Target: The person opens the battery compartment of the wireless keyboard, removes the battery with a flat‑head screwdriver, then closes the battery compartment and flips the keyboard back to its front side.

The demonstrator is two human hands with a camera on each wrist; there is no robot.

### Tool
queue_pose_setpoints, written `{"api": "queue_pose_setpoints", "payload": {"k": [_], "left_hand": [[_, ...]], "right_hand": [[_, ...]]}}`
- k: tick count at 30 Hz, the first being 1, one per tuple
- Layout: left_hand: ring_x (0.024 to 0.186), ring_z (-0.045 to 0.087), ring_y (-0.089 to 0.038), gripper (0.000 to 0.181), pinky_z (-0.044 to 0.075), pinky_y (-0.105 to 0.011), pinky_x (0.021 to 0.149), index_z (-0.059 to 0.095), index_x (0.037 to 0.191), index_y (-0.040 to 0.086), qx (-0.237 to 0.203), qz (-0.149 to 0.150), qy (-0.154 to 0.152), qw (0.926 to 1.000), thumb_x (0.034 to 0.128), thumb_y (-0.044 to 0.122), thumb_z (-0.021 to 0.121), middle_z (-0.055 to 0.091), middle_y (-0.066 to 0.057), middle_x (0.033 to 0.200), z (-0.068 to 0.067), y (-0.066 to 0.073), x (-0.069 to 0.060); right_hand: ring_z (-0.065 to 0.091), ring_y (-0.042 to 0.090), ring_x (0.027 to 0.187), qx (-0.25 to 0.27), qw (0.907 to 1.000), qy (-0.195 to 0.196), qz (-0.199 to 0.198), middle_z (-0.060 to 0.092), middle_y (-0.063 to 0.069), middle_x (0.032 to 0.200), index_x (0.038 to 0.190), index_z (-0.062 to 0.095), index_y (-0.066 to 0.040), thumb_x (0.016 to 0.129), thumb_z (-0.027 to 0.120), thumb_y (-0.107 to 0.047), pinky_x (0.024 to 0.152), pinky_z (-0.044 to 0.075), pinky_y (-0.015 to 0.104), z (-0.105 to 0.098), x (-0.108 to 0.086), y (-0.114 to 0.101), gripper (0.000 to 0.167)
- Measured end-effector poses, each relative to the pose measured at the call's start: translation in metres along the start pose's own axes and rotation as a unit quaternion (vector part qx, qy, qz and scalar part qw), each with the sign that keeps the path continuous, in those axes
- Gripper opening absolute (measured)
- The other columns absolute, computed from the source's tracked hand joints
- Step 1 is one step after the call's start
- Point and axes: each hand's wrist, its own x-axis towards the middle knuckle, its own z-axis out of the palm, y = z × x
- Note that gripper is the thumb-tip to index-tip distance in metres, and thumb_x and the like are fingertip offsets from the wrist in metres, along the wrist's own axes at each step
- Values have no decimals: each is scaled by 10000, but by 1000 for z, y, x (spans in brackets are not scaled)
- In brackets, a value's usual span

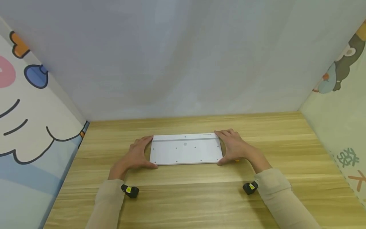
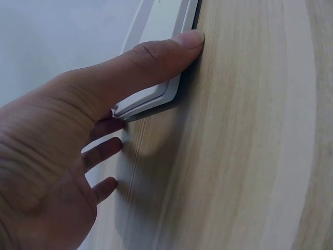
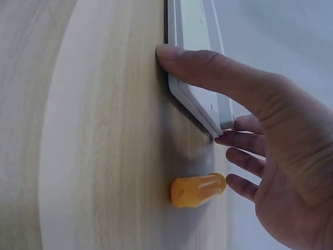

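Note:
A white keyboard [image 1: 186, 153], its underside with small screws and a raised bar facing up, is held between both hands over the wooden table. My left hand [image 1: 136, 156] grips its left end, thumb at the near edge and fingers towards the far corner. At the other end my right hand [image 1: 233, 145] has the same hold. Both wrist views show a thumb across the near edge and a dark shadow beneath; I cannot tell whether the keyboard touches the table. In the right wrist view a small orange bottle [image 3: 196, 190] stands close to the right fingertips.
The wooden table [image 1: 183, 197] runs back to a pale grey wall [image 1: 183, 63]. Side walls with cartoon prints [image 1: 37, 76] flank it left and right. A small black camera [image 1: 131, 191] sits at the left cuff, another black camera [image 1: 250, 188] at the right.

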Motion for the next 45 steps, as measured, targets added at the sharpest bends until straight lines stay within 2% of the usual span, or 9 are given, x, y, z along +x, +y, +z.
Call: {"api": "queue_pose_setpoints", "payload": {"k": [8, 16, 19, 23, 28, 31, 36, 41, 45], "left_hand": [[1532, 244, -457, 1282, 211, -707, 1208, 241, 1618, 77, 30, -49, -59, 10000, 623, 457, 954, 295, -210, 1662, 1, 0, 0], [1555, 191, -457, 1248, 138, -728, 1235, 229, 1623, 101, -91, -184, -49, 9998, 674, 553, 903, 255, -193, 1684, 2, 3, 1], [1556, 200, -455, 1189, 127, -724, 1241, 241, 1621, 119, -55, -203, 24, 9998, 716, 556, 876, 262, -182, 1685, 2, 6, 3], [1547, 230, -454, 1103, 113, -729, 1242, 270, 1612, 122, 17, -79, 148, 9999, 768, 531, 850, 292, -169, 1676, 2, 12, 9], [1555, 238, -426, 1017, 105, -703, 1258, 299, 1605, 142, -28, 10, 239, 9997, 810, 491, 828, 312, -142, 1674, 5, 22, 18], [1548, 274, -406, 922, 138, -671, 1266, 352, 1584, 144, -80, 84, 380, 9992, 846, 463, 803, 358, -136, 1654, 8, 30, 25], [1488, 389, -382, 696, 242, -634, 1246, 492, 1493, 107, -62, 422, 783, 9960, 913, 391, 750, 497, -139, 1559, 14, 43, 37], [1458, 438, -384, 590, 289, -632, 1232, 543, 1451, 88, -75, 591, 938, 9938, 948, 347, 711, 551, -147, 1511, 19, 55, 48], [1424, 480, -378, 543, 333, -631, 1204, 558, 1436, 89, -38, 681, 1025, 9924, 967, 332, 686, 573, -145, 1486, 25, 66, 55]], "right_hand": [[391, 412, 1404, 67, 9999, -63, 49, 461, 198, 1557, 1586, 309, -27, 603, 940, -516, 1187, 305, 648, -1, -1, 1, 1267], [406, 403, 1403, -78, 9999, -2, -70, 466, 200, 1552, 1571, 348, -21, 637, 918, -554, 1177, 325, 640, -4, 0, 1, 1217], [405, 409, 1407, -44, 10000, 29, -70, 465, 205, 1549, 1565, 366, -26, 721, 874, -545, 1170, 336, 640, -7, 2, 0, 1113], [423, 425, 1402, 45, 9999, 78, -57, 484, 210, 1531, 1554, 396, -40, 857, 780, -486, 1158, 348, 648, -11, 5, -3, 913], [513, 421, 1329, 176, 9987, 436, -212, 573, 205, 1440, 1478, 512, -42, 949, 702, -349, 1125, 391, 645, -12, 9, -7, 640], [552, 402, 1291, 289, 9974, 614, -222, 619, 185, 1391, 1411, 585, -46, 964, 687, -297, 1108, 418, 621, -11, 12, -7, 523], [607, 342, 1213, 313, 9967, 744, -105, 677, 133, 1294, 1315, 665, -74, 992, 652, -274, 1057, 474, 557, -6, 19, -5, 380], [656, 264, 1058, 246, 9946, 990, -190, 713, 77, 1116, 1177, 724, -85, 1003, 630, -206, 960, 526, 490, -4, 28, -7, 232], [658, 245, 1009, 179, 9933, 1125, -180, 709, 59, 1049, 1112, 739, -96, 998, 641, -194, 914, 527, 459, -3, 36, -13, 179]]}}
